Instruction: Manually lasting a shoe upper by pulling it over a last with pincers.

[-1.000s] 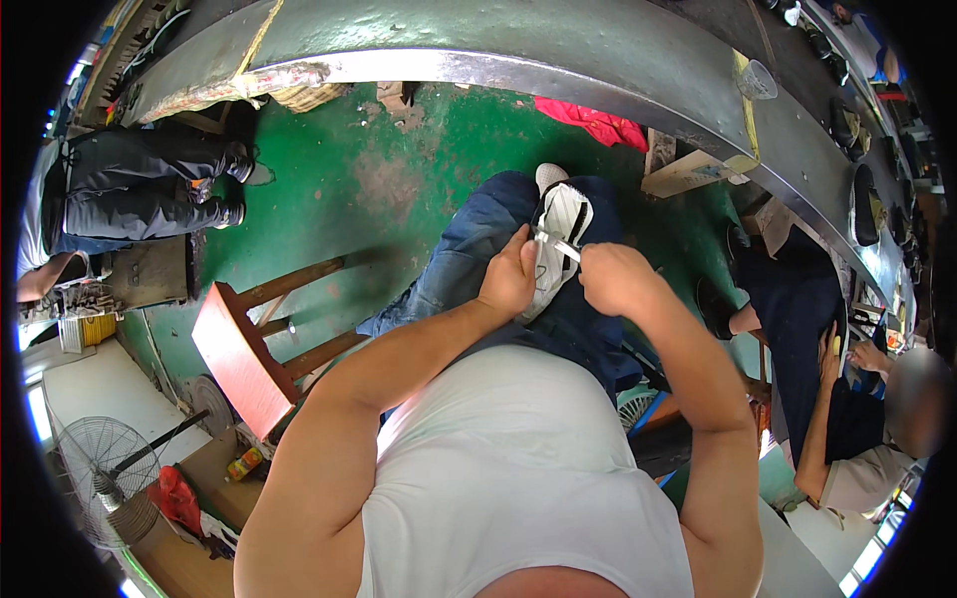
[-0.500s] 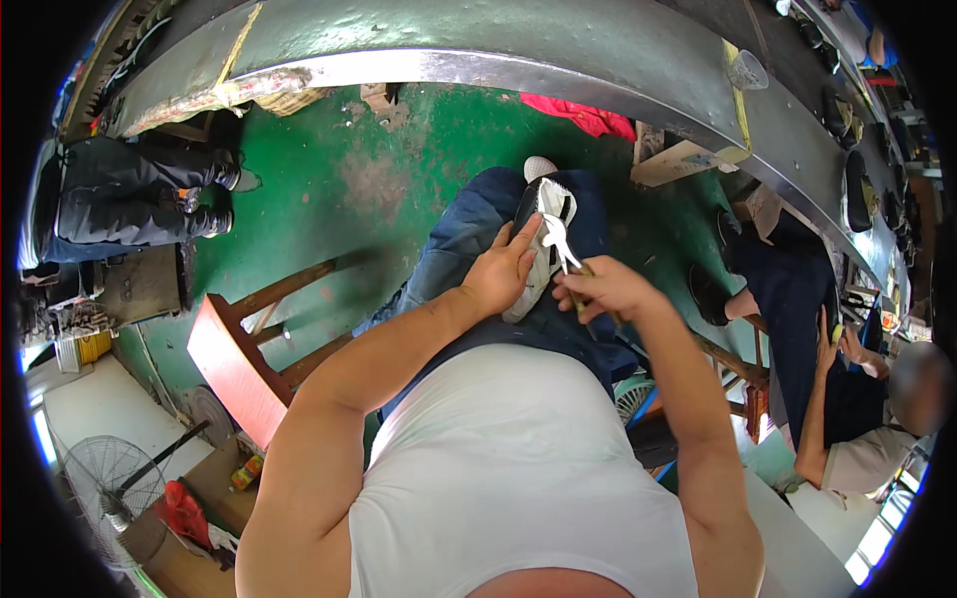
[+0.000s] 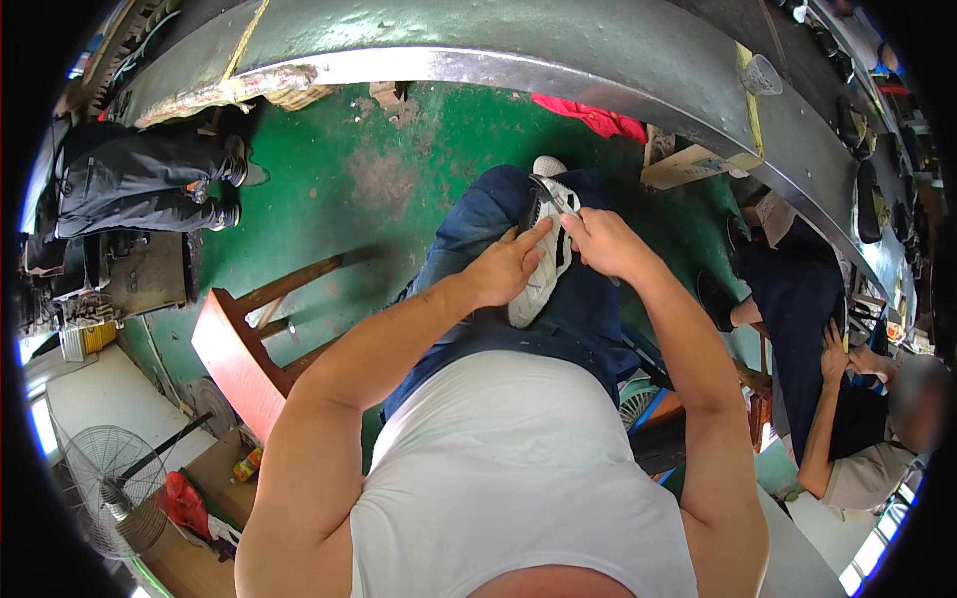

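A pale shoe upper [image 3: 533, 303], white with black parts, lies lengthwise on my lap over the dark blue trousers [image 3: 464, 234]. My left hand [image 3: 506, 267] grips its left side, with the index finger stretched along the shoe. My right hand [image 3: 603, 245] is closed round a pair of metal pincers [image 3: 554, 196]. Their curved head is against the far end of the shoe, and a handle end shows below the hand. What the jaws hold is too small to make out.
A long metal-edged bench [image 3: 429, 68] runs across the far side. To the left is a wooden stool [image 3: 239, 364], with a fan [image 3: 112, 488] farther back. A seated co-worker [image 3: 812, 349] is at the right. A cardboard box [image 3: 688, 165] and red cloth [image 3: 590, 117] lie under the bench.
My right hand has moved farther away and turned, bringing the pincers from the shoe's middle to its far end. My left hand stays on the shoe, its finger now lying over it.
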Demonstrator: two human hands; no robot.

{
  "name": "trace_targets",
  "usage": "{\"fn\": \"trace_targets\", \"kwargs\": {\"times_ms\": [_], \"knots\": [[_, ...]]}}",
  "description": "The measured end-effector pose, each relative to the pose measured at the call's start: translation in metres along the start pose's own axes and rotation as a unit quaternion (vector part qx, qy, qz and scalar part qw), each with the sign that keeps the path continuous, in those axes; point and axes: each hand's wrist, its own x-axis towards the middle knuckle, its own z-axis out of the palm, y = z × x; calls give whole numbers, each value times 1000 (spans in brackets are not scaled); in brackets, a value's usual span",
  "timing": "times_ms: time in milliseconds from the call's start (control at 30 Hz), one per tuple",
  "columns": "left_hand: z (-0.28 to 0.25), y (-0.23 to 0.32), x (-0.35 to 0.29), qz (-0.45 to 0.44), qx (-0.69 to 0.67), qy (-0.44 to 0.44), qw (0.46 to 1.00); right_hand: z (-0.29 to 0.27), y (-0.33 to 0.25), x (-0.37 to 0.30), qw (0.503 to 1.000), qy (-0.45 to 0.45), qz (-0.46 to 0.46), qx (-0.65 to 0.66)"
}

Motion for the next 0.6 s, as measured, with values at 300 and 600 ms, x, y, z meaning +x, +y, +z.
{"fn": "trace_targets", "kwargs": {"times_ms": [300,600], "knots": [[24,-2,-15,-19,39,70,997,-1,12,-32,986,-45,70,142],[-27,15,-1,-78,-27,38,996,29,24,-99,951,5,109,291]]}}
